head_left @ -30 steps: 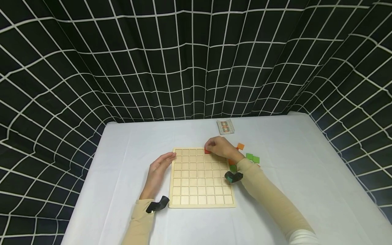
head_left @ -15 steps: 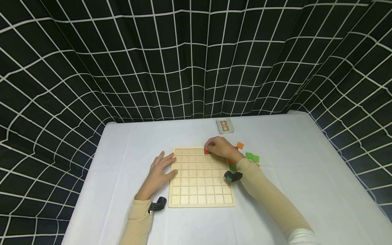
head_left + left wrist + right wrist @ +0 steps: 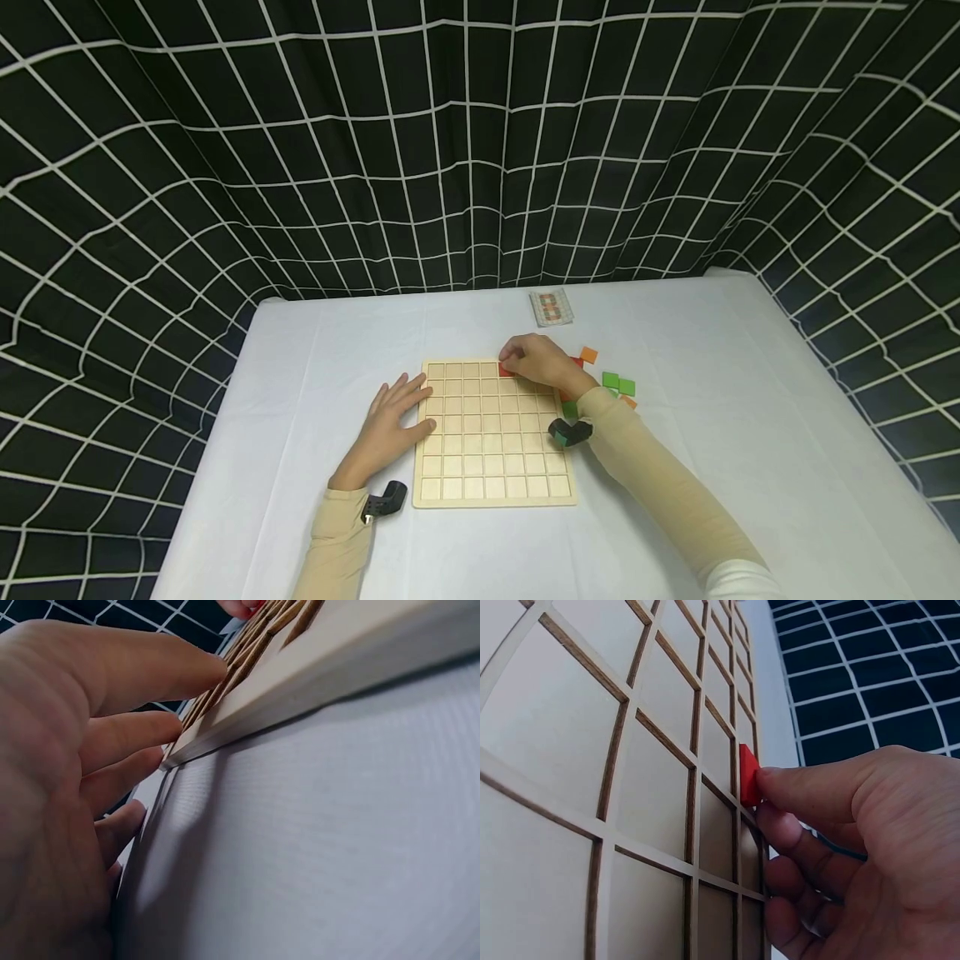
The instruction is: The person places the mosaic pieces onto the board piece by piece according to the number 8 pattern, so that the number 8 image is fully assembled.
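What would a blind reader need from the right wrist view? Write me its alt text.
A right hand holds a small red tile at a square along the edge of a wooden board. Raised strips divide the board into square cells. A dark cloth with white grid lines fills the background.

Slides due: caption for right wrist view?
Right hand holding a red tile at the edge of a wooden grid board.

My right grip (image 3: pixel 542 360) hides part of the red tile (image 3: pixel 506 369) and the far right corner of the board (image 3: pixel 473 465) from the head view. Print on the card (image 3: pixel 552 308) is too small to read.
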Tool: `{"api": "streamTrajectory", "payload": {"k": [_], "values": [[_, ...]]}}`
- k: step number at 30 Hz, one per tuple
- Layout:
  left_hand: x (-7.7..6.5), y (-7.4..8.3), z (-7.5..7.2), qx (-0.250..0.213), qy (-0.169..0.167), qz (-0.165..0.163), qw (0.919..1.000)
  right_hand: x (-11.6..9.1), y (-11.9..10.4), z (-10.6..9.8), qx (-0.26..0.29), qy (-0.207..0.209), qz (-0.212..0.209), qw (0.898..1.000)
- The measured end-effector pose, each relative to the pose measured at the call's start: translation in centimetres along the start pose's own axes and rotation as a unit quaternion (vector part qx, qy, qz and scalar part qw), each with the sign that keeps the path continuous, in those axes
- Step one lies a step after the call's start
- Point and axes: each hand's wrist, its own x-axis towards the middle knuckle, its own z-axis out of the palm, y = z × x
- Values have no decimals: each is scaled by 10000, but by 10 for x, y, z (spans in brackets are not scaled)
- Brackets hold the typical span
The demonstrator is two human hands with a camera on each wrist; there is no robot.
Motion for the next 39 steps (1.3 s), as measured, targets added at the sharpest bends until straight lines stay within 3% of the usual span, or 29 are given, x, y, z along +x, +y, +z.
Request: {"api": "streamTrajectory", "payload": {"k": [6,13,27,39], "values": [[0,-1,1,-270,67,-28,9996,-2,-1,-3,18,14,27,10000],[1,0,1,-249,61,-49,9997,-11,-1,-13,631,-44,19,9980],[4,0,0,-212,12,-227,9995,-44,-9,-41,453,212,-156,9986],[3,2,-1,-327,25,-333,9989,-67,6,-69,515,289,153,9981]]}}
